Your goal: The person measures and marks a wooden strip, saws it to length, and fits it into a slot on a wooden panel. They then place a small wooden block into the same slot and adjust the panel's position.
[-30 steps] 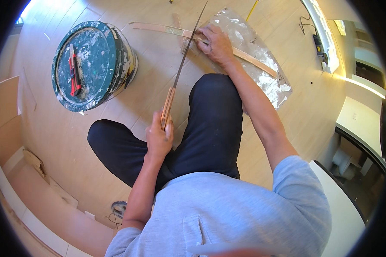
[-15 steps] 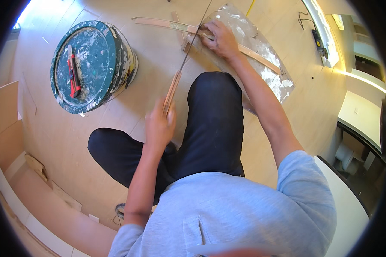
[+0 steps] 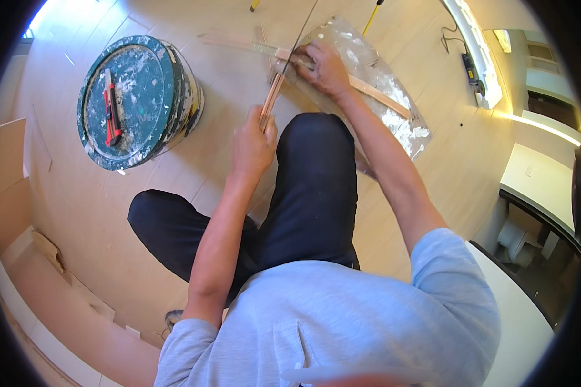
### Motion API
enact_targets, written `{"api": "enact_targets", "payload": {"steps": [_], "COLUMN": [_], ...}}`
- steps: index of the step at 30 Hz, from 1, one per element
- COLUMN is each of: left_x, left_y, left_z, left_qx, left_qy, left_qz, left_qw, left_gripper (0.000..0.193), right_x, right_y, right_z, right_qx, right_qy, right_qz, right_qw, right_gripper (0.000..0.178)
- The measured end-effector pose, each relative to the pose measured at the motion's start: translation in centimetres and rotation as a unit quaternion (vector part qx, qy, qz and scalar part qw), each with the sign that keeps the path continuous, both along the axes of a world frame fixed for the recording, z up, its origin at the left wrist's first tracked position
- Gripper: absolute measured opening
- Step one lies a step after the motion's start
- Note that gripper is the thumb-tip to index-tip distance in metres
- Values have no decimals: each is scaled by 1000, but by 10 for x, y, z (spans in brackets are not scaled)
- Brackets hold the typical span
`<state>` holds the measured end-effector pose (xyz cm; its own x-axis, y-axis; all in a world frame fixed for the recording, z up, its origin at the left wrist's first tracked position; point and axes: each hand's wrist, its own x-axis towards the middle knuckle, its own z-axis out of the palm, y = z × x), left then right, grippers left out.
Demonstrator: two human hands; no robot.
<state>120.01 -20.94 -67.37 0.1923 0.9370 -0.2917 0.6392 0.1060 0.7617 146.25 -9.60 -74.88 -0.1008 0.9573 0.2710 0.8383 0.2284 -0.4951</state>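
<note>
My left hand is closed round the wooden handle of a handsaw. The saw's thin dark blade runs up from it, edge-on, across a narrow wooden strip. With bent fingers my right hand grips the strip just right of the blade and presses it down. Under that hand lies a grey sheet smeared with white. Left of the blade, a length of wood shows only as a faint blur. Whether it is still joined to the strip I cannot tell.
A paint-spattered bucket with a green lid stands at left, bearing a red-and-black utility knife. A yellow tool lies beyond the sheet. At far right is a corded black-and-yellow power tool. Pale panels line the lower left.
My left hand has pushed the saw away from me and slightly right, its handle now close to the strip. The wood left of the blade, sharp before, is blurred. My right hand keeps its grip.
</note>
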Motion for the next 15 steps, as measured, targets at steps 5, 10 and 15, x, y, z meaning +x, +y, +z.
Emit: {"api": "enact_targets", "payload": {"steps": [5, 10, 15], "left_x": [-23, 0, -34], "left_y": [-32, -4, -44], "left_z": [28, 8, -4], "left_qx": [9, 5, 36], "left_qy": [-17, 6, 1], "left_qz": [21, 10, 33], "left_qw": [1000, 1000, 999], "left_gripper": [29, 27, 19], "right_x": [-6, -3, -6], "right_y": [-5, -8, -6], "right_z": [-2, -3, 0], "right_qx": [21, 10, -6], "right_qy": [-1, -16, 5], "right_qz": [-27, -12, -20], "right_qw": [999, 1000, 1000], "right_gripper": [32, 33, 32]}}
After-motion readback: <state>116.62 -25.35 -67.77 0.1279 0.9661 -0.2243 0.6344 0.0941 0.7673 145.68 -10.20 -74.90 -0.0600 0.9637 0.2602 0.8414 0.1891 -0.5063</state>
